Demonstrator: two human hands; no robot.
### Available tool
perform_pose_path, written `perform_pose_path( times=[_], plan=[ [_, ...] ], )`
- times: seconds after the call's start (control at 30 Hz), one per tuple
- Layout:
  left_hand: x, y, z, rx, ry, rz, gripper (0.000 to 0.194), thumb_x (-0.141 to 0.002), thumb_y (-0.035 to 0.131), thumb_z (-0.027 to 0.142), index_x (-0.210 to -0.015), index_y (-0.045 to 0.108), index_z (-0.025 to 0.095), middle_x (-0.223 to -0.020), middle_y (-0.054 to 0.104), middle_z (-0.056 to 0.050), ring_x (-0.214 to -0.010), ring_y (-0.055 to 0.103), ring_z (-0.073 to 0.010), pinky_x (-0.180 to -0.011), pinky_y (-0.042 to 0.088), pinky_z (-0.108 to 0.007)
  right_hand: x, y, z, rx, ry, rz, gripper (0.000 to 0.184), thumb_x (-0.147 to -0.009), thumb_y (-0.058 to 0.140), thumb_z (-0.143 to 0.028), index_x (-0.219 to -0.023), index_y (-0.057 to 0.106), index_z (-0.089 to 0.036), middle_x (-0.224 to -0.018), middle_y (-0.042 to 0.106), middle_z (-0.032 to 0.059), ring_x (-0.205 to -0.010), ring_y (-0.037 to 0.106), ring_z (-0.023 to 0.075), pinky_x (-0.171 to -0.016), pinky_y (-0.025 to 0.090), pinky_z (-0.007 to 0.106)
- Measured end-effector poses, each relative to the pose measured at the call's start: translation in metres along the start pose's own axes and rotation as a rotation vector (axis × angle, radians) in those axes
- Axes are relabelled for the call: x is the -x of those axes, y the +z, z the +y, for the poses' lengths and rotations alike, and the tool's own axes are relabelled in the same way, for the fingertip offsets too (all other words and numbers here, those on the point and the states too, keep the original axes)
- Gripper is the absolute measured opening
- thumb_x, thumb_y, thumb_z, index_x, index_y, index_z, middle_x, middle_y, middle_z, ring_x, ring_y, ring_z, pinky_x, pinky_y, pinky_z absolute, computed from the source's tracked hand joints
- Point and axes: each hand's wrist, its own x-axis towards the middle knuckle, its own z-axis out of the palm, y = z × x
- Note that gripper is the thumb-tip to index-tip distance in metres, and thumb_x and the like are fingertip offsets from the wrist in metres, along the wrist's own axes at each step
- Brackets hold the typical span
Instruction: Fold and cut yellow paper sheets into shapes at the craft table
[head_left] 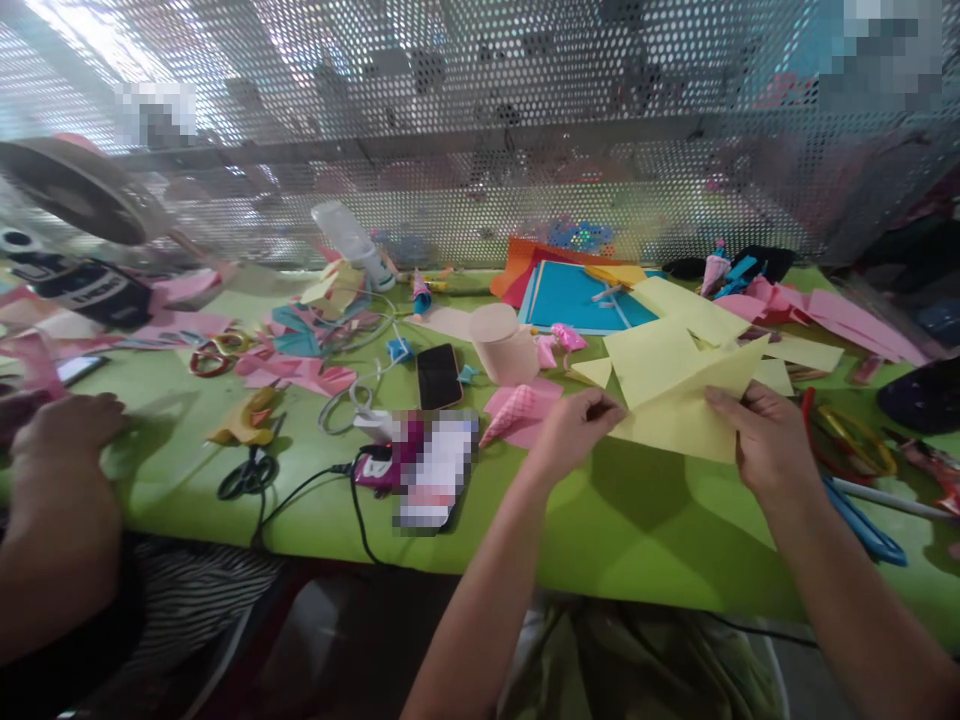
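Both my hands hold a pale yellow sheet of paper (686,405) a little above the green table (315,510). My left hand (574,430) pinches its left corner, fingers closed. Along the sheet's right edge my right hand (761,440) grips it with thumb on top. More yellow sheets (675,325) lie just behind it. A pink paper cone (508,412) and a pink paper cylinder (504,342) stand to the left of my left hand.
A phone (439,376), black scissors (249,472), cables and paper scraps lie at left. A blue sheet (574,297) and orange paper sit at the back by a perforated metal screen (480,130). Another person's hand (64,425) rests at far left. Red and blue scissors (851,455) lie at right.
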Motion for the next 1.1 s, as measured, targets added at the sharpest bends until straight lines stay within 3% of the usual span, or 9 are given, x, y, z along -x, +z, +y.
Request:
perform_pose_path(
  times=[0.17, 0.3, 0.47, 0.57, 0.7, 0.9, 1.1],
  plan=[
    [0.0, 0.006, 0.002, -0.008, 0.043, 0.022, 0.029, -0.097, 0.061, 0.043, -0.104, 0.074, 0.019, -0.102, 0.076, -0.006, -0.091, 0.066, -0.0193, -0.076, 0.046, -0.026, 0.002, -0.002, 0.008, 0.119, -0.051, -0.044, 0.036, -0.067, 0.092, -0.039, -0.098, 0.081, -0.024, -0.091, 0.082, 0.0017, -0.074, 0.073, 0.0199, -0.067, 0.061, 0.032],
    [0.001, 0.013, -0.003, -0.017, -0.002, 0.03, 0.027, -0.094, 0.064, 0.043, -0.095, 0.075, 0.018, -0.088, 0.074, -0.004, -0.076, 0.062, -0.0169, -0.066, 0.042, -0.025, 0.007, 0.001, 0.006, 0.216, -0.067, -0.165, 0.036, -0.073, 0.088, -0.043, -0.103, 0.08, -0.025, -0.093, 0.08, 0.0023, -0.081, 0.072, 0.0198, -0.071, 0.06, 0.031],
    [0.0, 0.01, -0.006, -0.016, 0.007, 0.209, 0.021, -0.093, 0.062, 0.035, -0.086, 0.071, 0.016, -0.077, 0.068, -0.001, -0.068, 0.055, -0.0141, -0.063, 0.038, -0.025, 0.005, 0.002, 0.0, 0.243, -0.304, -0.022, 0.037, -0.073, 0.089, -0.038, -0.106, 0.078, -0.028, -0.095, 0.072, -0.0005, -0.084, 0.064, 0.0136, -0.073, 0.053, 0.024],
    [0.0, 0.009, -0.005, -0.005, 0.027, 0.235, 0.018, -0.091, 0.061, 0.03, -0.084, 0.069, 0.017, -0.075, 0.067, 0.0, -0.069, 0.056, -0.0136, -0.063, 0.037, -0.024, 0.002, 0.002, 0.003, 0.233, -0.262, -0.051, 0.029, -0.073, 0.088, -0.038, -0.097, 0.078, -0.026, -0.092, 0.072, 0.0002, -0.082, 0.063, 0.0135, -0.073, 0.053, 0.025],
    [0.001, 0.01, -0.003, 0.005, 0.04, 0.235, 0.015, -0.091, 0.061, 0.028, -0.083, 0.068, 0.017, -0.076, 0.067, 0.0, -0.069, 0.056, -0.0135, -0.063, 0.038, -0.024, 0.0, 0.002, 0.007, 0.233, -0.22, -0.093, 0.032, -0.073, 0.088, -0.038, -0.1, 0.077, -0.025, -0.089, 0.072, 0.0002, -0.082, 0.064, 0.013, -0.075, 0.053, 0.024],
    [0.002, 0.011, -0.003, -0.041, 0.075, 0.26, 0.014, -0.091, 0.06, 0.026, -0.085, 0.069, 0.017, -0.079, 0.07, -0.002, -0.07, 0.059, -0.0143, -0.064, 0.04, -0.025, -0.002, 0.0, 0.006, 0.177, -0.117, -0.126, 0.037, -0.069, 0.091, -0.04, -0.098, 0.076, -0.024, -0.077, 0.067, -0.0017, -0.072, 0.062, 0.0124, -0.065, 0.054, 0.023],
    [0.002, 0.012, -0.003, -0.129, 0.117, 0.26, 0.012, -0.091, 0.062, 0.023, -0.085, 0.071, 0.018, -0.08, 0.072, -0.003, -0.071, 0.061, -0.0152, -0.065, 0.042, -0.025, 0.001, 0.001, 0.008, 0.145, -0.05, -0.195, 0.026, -0.07, 0.092, -0.039, -0.086, 0.077, -0.024, -0.077, 0.069, -0.0025, -0.067, 0.059, 0.0103, -0.061, 0.052, 0.021]
  ],
)
